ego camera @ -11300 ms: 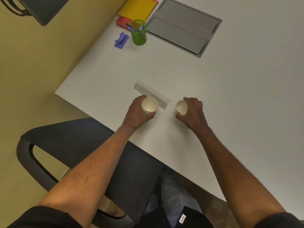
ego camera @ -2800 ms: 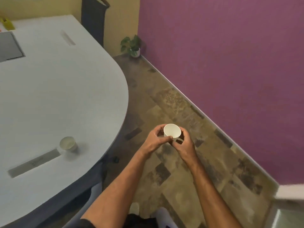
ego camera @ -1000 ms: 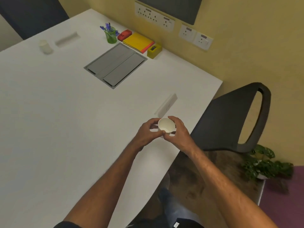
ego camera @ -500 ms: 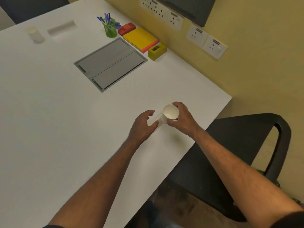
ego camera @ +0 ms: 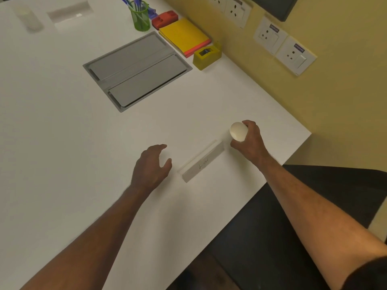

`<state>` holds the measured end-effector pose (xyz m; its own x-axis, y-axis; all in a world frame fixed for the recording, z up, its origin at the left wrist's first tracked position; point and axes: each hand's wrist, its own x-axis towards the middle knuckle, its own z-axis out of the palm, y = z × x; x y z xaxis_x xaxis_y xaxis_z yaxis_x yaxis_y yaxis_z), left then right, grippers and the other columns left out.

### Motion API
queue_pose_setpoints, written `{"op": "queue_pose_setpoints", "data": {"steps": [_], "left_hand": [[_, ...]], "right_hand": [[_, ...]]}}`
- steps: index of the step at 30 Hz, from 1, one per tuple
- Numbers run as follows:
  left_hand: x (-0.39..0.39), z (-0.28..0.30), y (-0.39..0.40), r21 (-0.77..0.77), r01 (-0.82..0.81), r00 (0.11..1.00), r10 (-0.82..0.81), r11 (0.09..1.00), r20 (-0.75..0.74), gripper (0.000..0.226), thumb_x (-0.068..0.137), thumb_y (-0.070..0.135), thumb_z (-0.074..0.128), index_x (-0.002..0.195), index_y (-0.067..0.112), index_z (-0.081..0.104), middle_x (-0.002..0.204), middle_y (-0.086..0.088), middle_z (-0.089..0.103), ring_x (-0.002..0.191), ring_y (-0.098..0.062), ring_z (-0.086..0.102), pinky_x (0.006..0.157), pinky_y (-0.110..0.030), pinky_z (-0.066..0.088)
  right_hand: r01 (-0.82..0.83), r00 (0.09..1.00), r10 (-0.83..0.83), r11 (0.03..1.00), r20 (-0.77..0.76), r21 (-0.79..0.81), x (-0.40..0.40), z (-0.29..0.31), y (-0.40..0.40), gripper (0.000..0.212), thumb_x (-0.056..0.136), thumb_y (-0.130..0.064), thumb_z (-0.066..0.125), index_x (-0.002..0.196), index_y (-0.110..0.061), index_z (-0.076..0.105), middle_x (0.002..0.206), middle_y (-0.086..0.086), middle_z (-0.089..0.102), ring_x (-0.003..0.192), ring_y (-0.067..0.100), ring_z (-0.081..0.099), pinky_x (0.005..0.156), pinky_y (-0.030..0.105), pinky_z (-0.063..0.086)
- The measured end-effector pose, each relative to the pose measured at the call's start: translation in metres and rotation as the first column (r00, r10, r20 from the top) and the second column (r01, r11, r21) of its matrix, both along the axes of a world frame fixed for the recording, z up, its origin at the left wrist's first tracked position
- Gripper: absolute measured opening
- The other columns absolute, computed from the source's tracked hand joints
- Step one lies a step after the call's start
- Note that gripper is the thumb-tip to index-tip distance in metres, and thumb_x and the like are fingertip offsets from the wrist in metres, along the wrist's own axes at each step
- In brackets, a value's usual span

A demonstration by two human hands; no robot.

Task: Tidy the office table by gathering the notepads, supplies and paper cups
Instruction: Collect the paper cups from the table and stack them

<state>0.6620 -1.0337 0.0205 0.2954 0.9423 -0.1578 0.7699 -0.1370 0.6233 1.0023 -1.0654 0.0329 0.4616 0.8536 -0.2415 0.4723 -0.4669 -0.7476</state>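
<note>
While the right hand curls its fingers around a white paper cup and holds it tipped on its side near the desk's right edge, the left hand hangs just over the white desk with its fingers apart and nothing in it. Between the two hands lies a long white name block with some small writing on it. The cup's open mouth faces left, just past the far end of that block. A second paper cup stands far away at the top left corner, looking blurry, next to a slot in the desk. A grey flap cover is set into the middle of the desk. Behind it by the yellow wall stand a green pen cup with blue pens, a red stapler, a yellow notepad lying on a red one, and a yellow tape holder. White wall plugs sit on the wall. A black chair is at the lower right.
</note>
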Motion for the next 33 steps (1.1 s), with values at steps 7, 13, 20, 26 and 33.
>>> {"op": "queue_pose_setpoints", "data": {"steps": [7, 13, 20, 26, 33], "left_hand": [[-0.010, -0.020, 0.003, 0.102, 0.006, 0.994, 0.005, 0.995, -0.109, 0.052, 0.089, 0.033, 0.068, 0.137, 0.019, 0.056, 0.139, 0.000, 0.059, 0.124, -0.026, 0.055, 0.105, -0.040, 0.043], [-0.015, -0.030, 0.000, 0.048, -0.030, 0.991, 0.036, 0.998, -0.128, 0.051, 0.089, 0.034, 0.067, 0.137, 0.021, 0.055, 0.140, 0.002, 0.058, 0.127, -0.024, 0.053, 0.105, -0.039, 0.041], [-0.019, -0.031, 0.003, 0.019, -0.057, 0.988, 0.059, 0.998, -0.142, 0.051, 0.090, 0.034, 0.066, 0.138, 0.023, 0.054, 0.142, 0.003, 0.056, 0.130, -0.024, 0.051, 0.106, -0.041, 0.041], [-0.022, -0.033, 0.003, 0.031, -0.053, 0.988, 0.057, 0.998, -0.146, 0.050, 0.090, 0.032, 0.068, 0.137, 0.021, 0.056, 0.139, 0.002, 0.058, 0.127, -0.025, 0.053, 0.103, -0.041, 0.043], [-0.029, -0.024, 0.001, 0.035, -0.053, 0.987, 0.057, 0.998, -0.148, 0.052, 0.089, 0.032, 0.068, 0.138, 0.019, 0.055, 0.140, 0.000, 0.058, 0.128, -0.027, 0.052, 0.104, -0.042, 0.042]], "right_hand": [[-0.006, 0.999, 0.007, 1.000, 0.035, -0.024, 0.012, -0.033, 0.015, 0.079, 0.077, -0.019, 0.080, 0.144, -0.022, 0.039, 0.133, -0.001, 0.040, 0.110, 0.016, 0.046, 0.088, 0.024, 0.038], [-0.009, 0.998, 0.012, 0.999, 0.065, -0.042, 0.011, -0.045, 0.018, 0.078, 0.080, -0.018, 0.078, 0.147, -0.021, 0.037, 0.139, 0.004, 0.040, 0.113, 0.016, 0.045, 0.092, 0.029, 0.038], [0.008, 0.996, -0.003, 0.998, 0.084, -0.055, 0.009, -0.048, 0.023, 0.080, 0.083, -0.018, 0.078, 0.150, -0.020, 0.036, 0.142, 0.007, 0.040, 0.123, 0.024, 0.049, 0.096, 0.031, 0.042], [-0.003, 0.999, 0.007, 0.996, 0.046, -0.091, 0.010, -0.045, 0.021, 0.099, 0.081, -0.018, 0.078, 0.159, -0.024, 0.017, 0.150, 0.009, 0.033, 0.134, 0.027, 0.042, 0.106, 0.037, 0.041], [-0.014, 0.982, 0.026, 0.998, 0.189, -0.065, 0.003, -0.031, 0.007, 0.115, 0.072, -0.040, 0.086, 0.159, -0.029, 0.010, 0.161, 0.003, 0.023, 0.148, 0.028, 0.022, 0.110, 0.049, 0.036]]}}
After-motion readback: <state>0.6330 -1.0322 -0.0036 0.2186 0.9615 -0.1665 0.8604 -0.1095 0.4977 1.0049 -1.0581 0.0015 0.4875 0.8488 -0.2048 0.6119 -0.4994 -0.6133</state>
